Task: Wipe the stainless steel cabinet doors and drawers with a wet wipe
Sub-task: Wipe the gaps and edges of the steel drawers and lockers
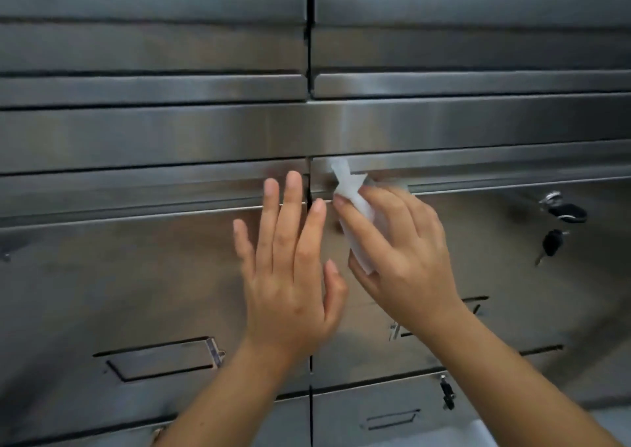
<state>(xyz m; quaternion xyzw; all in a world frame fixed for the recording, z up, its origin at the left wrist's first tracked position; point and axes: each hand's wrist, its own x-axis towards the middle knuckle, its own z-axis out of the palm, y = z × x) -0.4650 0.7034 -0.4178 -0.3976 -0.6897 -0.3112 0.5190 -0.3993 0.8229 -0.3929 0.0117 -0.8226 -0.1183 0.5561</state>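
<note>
Holds left hand (286, 269) flat, fingers straight, over centre seam (310, 399), grips wet wipe (349, 187) in right hand (403, 252) at top lip (512, 181) of right door (505, 276).

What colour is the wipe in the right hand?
White; the wipe shows best in the head view.

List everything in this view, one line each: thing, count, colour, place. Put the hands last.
cabinet fronts: several doors and drawers, silver-grey steel, filling the view.
recessed handles: three seen, steel; lower left, bottom right, one partly behind the right forearm.
key bunch: one, black heads, hanging from a lock at the right.
single key: one, black, in a lock lower right.
wet wipe: one, white, at the right door's top edge.
left hand: fingers straight, over the centre seam.
right hand: grips the wet wipe.
</note>
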